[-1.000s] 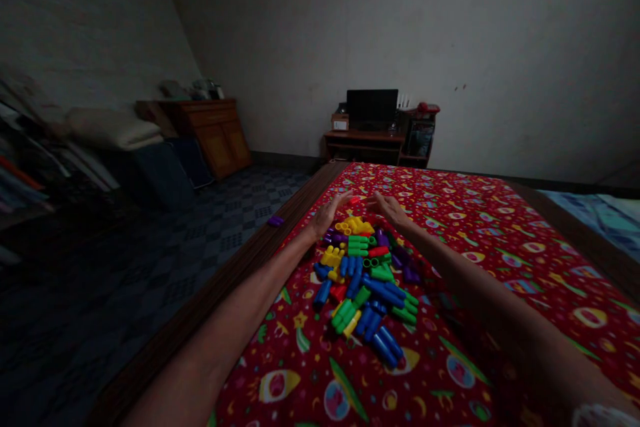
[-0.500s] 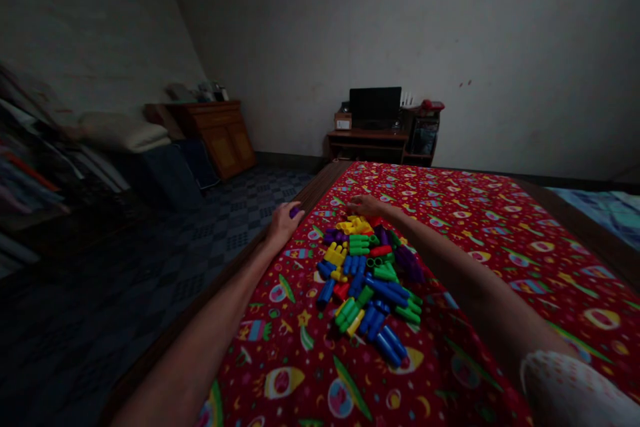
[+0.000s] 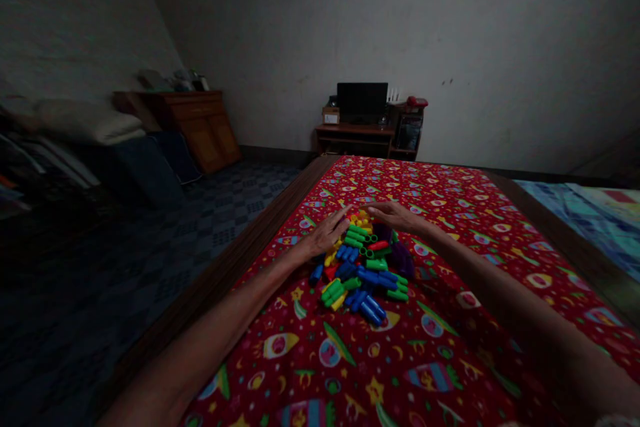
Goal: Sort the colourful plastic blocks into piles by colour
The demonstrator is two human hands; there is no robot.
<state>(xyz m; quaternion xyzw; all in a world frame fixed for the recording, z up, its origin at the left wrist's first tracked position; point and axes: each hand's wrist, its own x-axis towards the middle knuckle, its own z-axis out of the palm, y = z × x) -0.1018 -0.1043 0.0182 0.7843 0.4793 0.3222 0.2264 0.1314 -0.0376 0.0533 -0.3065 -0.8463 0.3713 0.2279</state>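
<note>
A heap of plastic building blocks (image 3: 365, 267) in blue, green, yellow, red and purple lies on a red patterned bedsheet (image 3: 440, 360). My left hand (image 3: 327, 233) rests on the heap's left far side, fingers stretched out over the yellow and blue pieces. My right hand (image 3: 395, 215) lies flat at the heap's far edge, fingers pointing left toward the other hand. Both hands cup the far end of the pile; I see nothing gripped in either.
A dark wooden bed frame edge (image 3: 235, 260) runs along the left of the sheet, with checkered floor (image 3: 150, 247) beyond. A low desk with a monitor (image 3: 363, 101) stands at the far wall, a wooden cabinet (image 3: 193, 123) at left. Another blue bedsheet (image 3: 590, 213) lies at right.
My left hand came back from the bed's left edge, where it reached a purple block, to the left of the heap. The heap looks more bunched together. The view shifted slightly.
</note>
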